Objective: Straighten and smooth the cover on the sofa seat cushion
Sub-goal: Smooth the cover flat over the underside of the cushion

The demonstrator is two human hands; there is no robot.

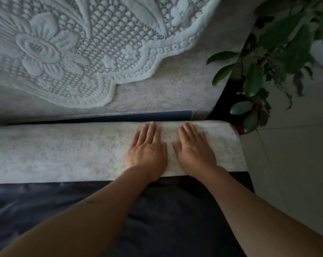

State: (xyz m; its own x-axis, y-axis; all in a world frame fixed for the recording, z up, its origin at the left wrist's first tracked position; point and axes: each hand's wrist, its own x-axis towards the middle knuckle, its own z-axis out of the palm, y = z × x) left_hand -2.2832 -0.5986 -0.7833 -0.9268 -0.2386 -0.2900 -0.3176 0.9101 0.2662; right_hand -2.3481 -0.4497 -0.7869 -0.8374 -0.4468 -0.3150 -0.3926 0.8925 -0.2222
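Pressing flat: both hands are palm-down on the pale cover [64,153], side by side near its right end. Head view only.

Left hand [147,151]: fingers straight and together, pointing toward the backrest, tips almost at the cover's far edge. Grip released, nothing pinched, palm resting on the fabric.

Right hand [194,151]: same pose, fingers straight, slightly spread, just beside the left hand, not touching it. Grip released too.

Cover lies as a long light strip across the seat cushion [166,219], running off the left side of the view. Its near edge sits at the wrists; dark blue cushion fabric is exposed below that edge, wrinkled on the left. A thin band of the same dark blue shows between the cover's far edge and the backrest [166,93]. The cover's right end curves down over the cushion's corner.

Backrest carries a white lace throw [83,43] with a flower pattern and scalloped edge.

Potted plant [259,80] stands on the tiled floor [296,164] to the right of the sofa.
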